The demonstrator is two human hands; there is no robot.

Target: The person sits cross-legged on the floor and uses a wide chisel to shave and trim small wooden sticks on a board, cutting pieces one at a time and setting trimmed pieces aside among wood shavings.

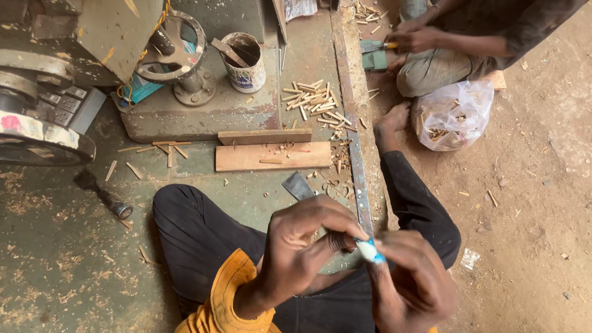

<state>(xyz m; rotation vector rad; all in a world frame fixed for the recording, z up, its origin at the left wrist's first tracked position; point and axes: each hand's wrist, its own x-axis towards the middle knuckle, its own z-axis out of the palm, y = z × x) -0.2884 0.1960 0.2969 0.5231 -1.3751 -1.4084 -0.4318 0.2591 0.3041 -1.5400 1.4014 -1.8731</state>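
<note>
My left hand and my right hand meet in front of my lap, both pinching a small white and blue object between their fingertips. What kind of object it is cannot be made out. I sit on the ground with black trousers and a yellow shirt. A flat metal blade lies just beyond my knee. A wooden board lies further ahead, with several short wooden sticks scattered past it.
Another person sits at the top right, with hands on a tool, beside a clear plastic bag of sticks. A large machine, a handwheel and a paint tin stand at the left. Sawdust covers the floor.
</note>
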